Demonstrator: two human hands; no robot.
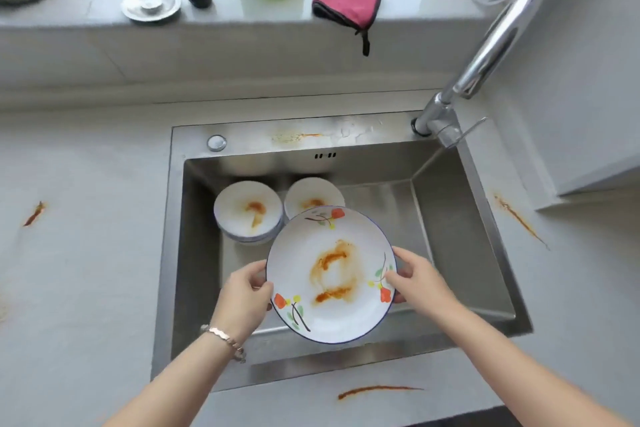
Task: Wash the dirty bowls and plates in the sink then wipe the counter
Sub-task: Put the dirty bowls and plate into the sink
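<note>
Steel sink point(460, 246) under both hands: left hand point(242, 291) and right hand point(415, 279) grip round, glossy, sauce-smeared floral plate point(330, 274); stained bowls point(247, 211) beyond.

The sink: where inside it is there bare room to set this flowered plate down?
The right half of the sink floor is bare, bordered by the right bowl, the right wall and the faucet corner. The back-left is crowded: the stacked bowls sit there beside that bowl. The plate covers the front-middle floor from view.

Plate point(332, 274): sauce-stained, gripped by left hand point(244, 291) and right hand point(414, 279) over sink point(460, 236).
Bowls point(247, 210): far left.
</note>
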